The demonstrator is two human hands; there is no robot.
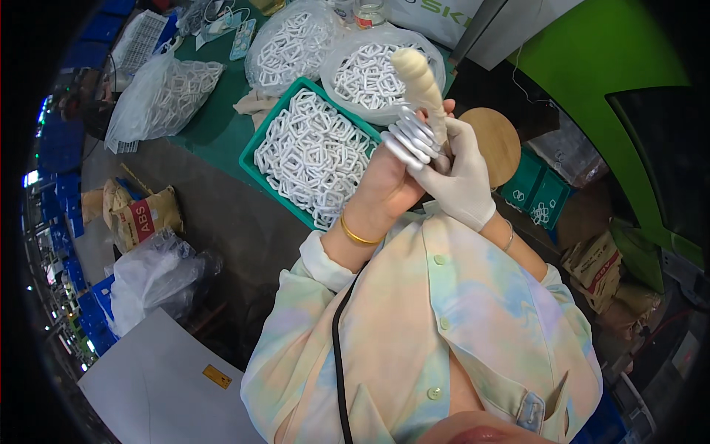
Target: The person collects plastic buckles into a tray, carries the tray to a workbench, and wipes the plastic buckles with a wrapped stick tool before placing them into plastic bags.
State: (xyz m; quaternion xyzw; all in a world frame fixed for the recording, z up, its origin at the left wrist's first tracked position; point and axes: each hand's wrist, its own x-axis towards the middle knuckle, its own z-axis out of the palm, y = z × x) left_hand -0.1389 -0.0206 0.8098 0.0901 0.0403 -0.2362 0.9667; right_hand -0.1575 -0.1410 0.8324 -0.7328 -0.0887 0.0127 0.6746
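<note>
Both hands meet in front of my chest at a small stack of white plastic rings [412,139]. My left hand [388,181] is bare, with a gold bangle at the wrist; its fingers are closed around the rings. A white glove covers my right hand [462,177], which is closed against the same rings, its thumb side along a cream-coloured tapered rod [418,80]. That rod rises past the fingertips with a rounded, grooved top; its lower end is hidden by the hands. Just left of them stands a green crate [250,159] heaped with similar angular white rings [314,152].
Clear bags of white rings [292,48] and a lined tub of rings [373,74] stand behind the crate. A round wooden disc [489,146] is right of my hands, beside green bins [534,189] with a few rings. A green machine [614,59] rises at right.
</note>
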